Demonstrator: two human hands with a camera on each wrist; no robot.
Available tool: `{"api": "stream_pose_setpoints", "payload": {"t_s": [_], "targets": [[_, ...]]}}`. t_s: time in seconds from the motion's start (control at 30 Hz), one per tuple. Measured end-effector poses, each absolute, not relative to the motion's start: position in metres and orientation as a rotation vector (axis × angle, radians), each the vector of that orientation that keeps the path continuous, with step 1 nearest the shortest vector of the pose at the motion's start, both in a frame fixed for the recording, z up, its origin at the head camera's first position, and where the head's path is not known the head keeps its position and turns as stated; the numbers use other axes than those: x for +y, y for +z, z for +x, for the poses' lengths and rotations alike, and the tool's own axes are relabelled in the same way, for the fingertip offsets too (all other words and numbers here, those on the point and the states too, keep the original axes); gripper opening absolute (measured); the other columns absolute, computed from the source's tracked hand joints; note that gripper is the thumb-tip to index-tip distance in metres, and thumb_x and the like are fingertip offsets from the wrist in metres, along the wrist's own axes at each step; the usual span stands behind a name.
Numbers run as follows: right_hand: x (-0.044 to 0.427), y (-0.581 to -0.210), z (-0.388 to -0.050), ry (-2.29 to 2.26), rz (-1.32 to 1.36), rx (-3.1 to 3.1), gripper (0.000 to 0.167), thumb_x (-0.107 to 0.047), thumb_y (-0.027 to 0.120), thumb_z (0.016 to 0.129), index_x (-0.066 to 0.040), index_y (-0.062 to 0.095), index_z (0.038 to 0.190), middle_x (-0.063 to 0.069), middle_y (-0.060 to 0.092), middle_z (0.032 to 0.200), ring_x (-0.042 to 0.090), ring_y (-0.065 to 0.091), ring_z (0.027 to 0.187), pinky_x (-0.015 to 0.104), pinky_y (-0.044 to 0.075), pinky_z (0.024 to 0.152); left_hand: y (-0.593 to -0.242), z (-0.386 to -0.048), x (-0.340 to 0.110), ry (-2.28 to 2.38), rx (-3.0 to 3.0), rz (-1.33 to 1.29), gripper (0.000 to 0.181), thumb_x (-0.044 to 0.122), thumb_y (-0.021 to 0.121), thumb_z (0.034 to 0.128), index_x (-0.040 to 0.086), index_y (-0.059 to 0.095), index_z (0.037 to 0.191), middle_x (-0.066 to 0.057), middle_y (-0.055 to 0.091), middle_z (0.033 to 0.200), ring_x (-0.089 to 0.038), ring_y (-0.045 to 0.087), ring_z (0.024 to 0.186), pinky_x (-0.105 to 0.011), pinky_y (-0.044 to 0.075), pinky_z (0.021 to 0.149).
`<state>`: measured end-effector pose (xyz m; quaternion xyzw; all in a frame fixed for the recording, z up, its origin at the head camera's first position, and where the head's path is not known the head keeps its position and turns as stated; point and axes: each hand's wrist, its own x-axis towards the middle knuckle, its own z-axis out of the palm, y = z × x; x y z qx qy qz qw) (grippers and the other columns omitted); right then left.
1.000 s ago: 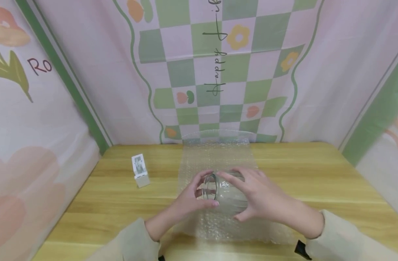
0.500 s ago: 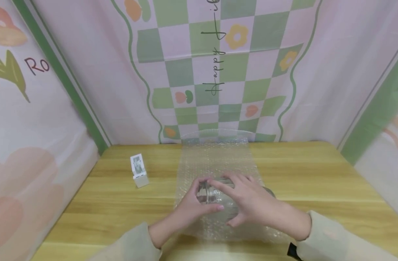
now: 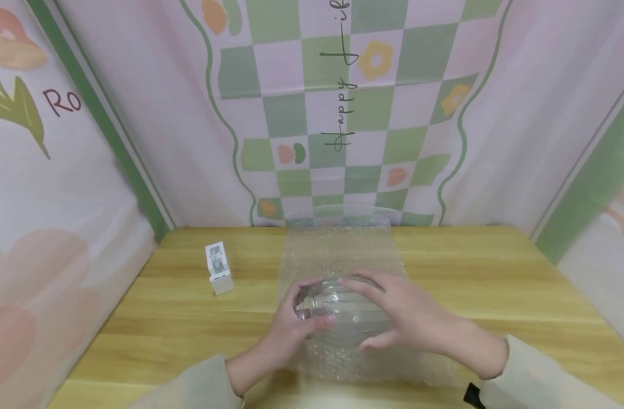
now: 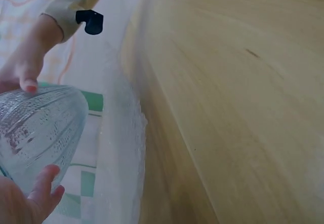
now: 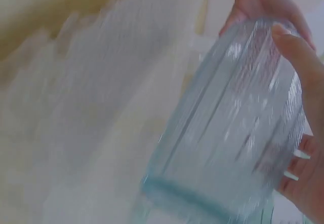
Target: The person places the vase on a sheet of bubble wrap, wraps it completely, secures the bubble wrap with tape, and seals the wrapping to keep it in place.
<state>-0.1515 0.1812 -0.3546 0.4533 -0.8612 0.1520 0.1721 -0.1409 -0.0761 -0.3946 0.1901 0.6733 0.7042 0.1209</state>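
Observation:
A clear ribbed glass vase [image 3: 345,312] lies on its side in both hands, over a sheet of bubble wrap [image 3: 342,250]. My left hand [image 3: 283,329] curls round its narrower, rimmed end at the left. Around the body my right hand [image 3: 414,315] grips from the other side, fingers over the top and thumb low. In the left wrist view, the vase [image 4: 43,125] shows between the two hands. The right wrist view has the vase [image 5: 223,117] tilted, its thick base toward the bottom. Whether the glass touches the bubble wrap, I cannot tell.
A small white box-like object [image 3: 220,270] with a grey picture on its face stands on the wooden table [image 3: 470,267] at left. The bubble wrap runs to the table's back edge and up against the patterned cloth [image 3: 327,113].
The vase's rimmed end has moved left and slightly down with my left hand. More of the glass body now shows between the hands; the right hand shifted left, then back right.

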Motion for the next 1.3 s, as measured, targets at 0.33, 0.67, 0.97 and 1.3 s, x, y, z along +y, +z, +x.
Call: {"api": "stream_pose_setpoints", "payload": {"t_s": [0.33,0.67,0.97,1.3], "targets": [[0.221,-0.363,-0.158,0.573,1.241,-2.518,0.107,-0.038,0.095,0.065,-0.008,0.043,0.154,0.016,0.048,0.147,0.039,0.055,0.125,0.056,0.056,0.092,-0.399,-0.143,-0.087,2.153,1.972,0.497,0.08,0.023,0.08,0.0823,0.0,0.04,0.147,-0.021,0.047,0.142,-0.027,0.063,0.104,-0.04,0.059,0.087],[0.225,-0.381,-0.159,0.661,1.324,-2.536,0.114,-0.036,0.096,0.059,-0.003,0.04,0.153,0.016,0.052,0.147,0.038,0.053,0.128,0.06,0.047,0.1,-0.407,-0.14,-0.087,2.14,1.952,0.628,0.087,0.033,0.084,0.0836,-0.004,0.038,0.148,-0.021,0.047,0.141,-0.029,0.059,0.112,-0.037,0.058,0.091],[0.226,-0.384,-0.158,0.607,1.32,-2.508,0.113,-0.031,0.096,0.058,-0.006,0.041,0.154,0.015,0.053,0.145,0.039,0.053,0.128,0.058,0.049,0.099,-0.416,-0.146,-0.089,2.133,1.915,0.699,0.084,0.021,0.084,0.0836,-0.005,0.036,0.147,-0.024,0.047,0.141,-0.03,0.063,0.108,-0.038,0.061,0.085],[0.225,-0.392,-0.157,0.56,1.315,-2.517,0.111,-0.032,0.096,0.06,-0.006,0.043,0.153,0.014,0.054,0.141,0.035,0.056,0.123,0.053,0.056,0.093,-0.419,-0.158,-0.097,1.905,1.994,0.671,0.088,0.006,0.088,0.0773,0.002,0.037,0.149,-0.021,0.045,0.143,-0.031,0.061,0.112,-0.041,0.06,0.087]]}}
